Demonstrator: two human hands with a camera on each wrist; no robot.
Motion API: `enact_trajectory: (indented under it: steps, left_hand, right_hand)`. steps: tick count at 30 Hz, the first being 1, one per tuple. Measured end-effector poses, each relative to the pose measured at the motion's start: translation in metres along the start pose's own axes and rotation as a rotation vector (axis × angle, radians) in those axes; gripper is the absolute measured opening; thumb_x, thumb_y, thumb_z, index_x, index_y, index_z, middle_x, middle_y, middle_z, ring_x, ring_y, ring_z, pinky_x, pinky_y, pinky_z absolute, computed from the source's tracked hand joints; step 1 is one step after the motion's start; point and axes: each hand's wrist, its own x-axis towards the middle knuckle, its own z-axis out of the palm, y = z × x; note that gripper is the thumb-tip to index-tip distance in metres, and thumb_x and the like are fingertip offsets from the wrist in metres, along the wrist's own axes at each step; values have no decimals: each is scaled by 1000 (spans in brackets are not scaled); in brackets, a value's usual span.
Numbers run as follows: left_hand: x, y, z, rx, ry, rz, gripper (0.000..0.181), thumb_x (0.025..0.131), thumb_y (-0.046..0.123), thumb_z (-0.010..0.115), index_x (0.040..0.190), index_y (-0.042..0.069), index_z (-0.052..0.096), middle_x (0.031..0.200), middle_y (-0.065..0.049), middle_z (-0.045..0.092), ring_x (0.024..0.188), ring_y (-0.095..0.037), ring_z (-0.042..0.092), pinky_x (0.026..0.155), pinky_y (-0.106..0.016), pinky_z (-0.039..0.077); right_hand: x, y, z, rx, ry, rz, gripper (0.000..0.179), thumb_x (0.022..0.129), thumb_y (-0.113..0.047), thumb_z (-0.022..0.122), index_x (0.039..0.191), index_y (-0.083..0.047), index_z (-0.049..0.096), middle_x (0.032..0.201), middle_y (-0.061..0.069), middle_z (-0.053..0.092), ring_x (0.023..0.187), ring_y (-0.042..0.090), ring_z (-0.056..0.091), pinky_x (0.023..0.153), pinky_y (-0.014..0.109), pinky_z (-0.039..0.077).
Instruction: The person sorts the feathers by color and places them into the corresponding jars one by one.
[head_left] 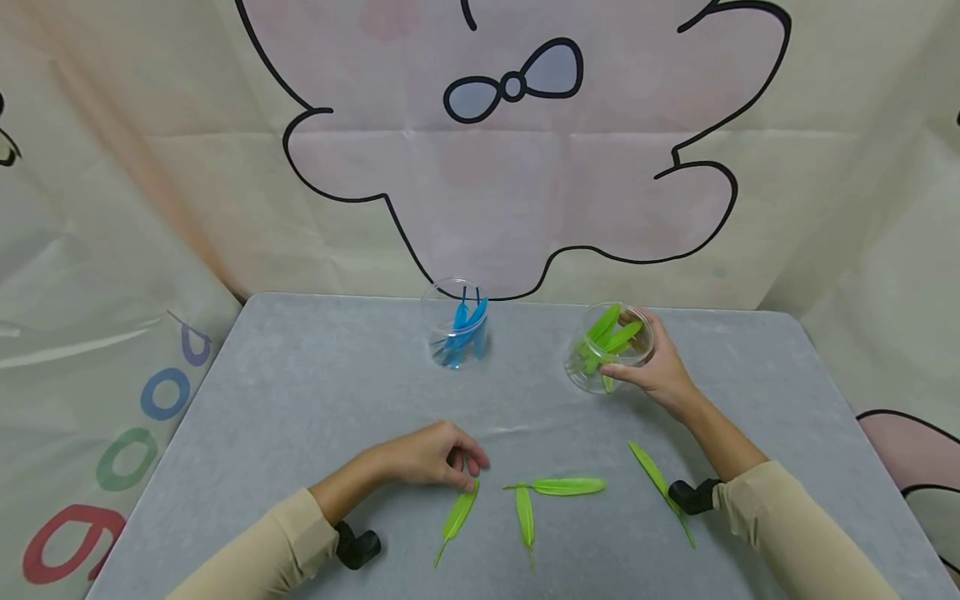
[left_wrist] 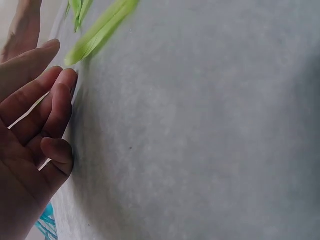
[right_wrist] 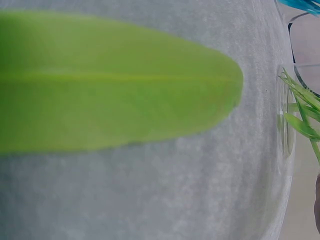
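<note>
My right hand grips a clear plastic jar with several green feathers inside, tilted slightly. The jar's wall also shows at the right edge of the right wrist view. My left hand hovers at the upper tip of a green feather on the table. In the left wrist view, the thumb and the loosely bent fingers stand around that feather's tip, apart from it. Two more green feathers lie to its right, their ends meeting.
A second clear jar with blue feathers stands at the back middle. Another green feather lies by my right wrist's black camera mount. The grey table ends at a printed cloth backdrop.
</note>
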Motion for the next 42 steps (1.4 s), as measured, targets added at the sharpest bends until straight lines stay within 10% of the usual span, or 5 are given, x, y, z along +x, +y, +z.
enact_trajectory:
  steps: [26,42]
  left_hand:
    - [-1,10,3,-21,-43,-6,15,90,-2,70,104,0,74,80,5,67,74,0,59,70,-19,52]
    - [15,40,-22,-52,-3,137,22,96,5,65,114,-7,70,95,-5,71,83,-3,60,79,-25,55]
  right_hand:
    - [0,-1,0,25,1,-11,96,79,2,82,154,-9,23,147,15,35,129,23,41,90,18,47]
    - [-1,-2,0,26,-1,-15,94,80,1,81,153,-9,23,146,16,35,135,31,35,97,19,41]
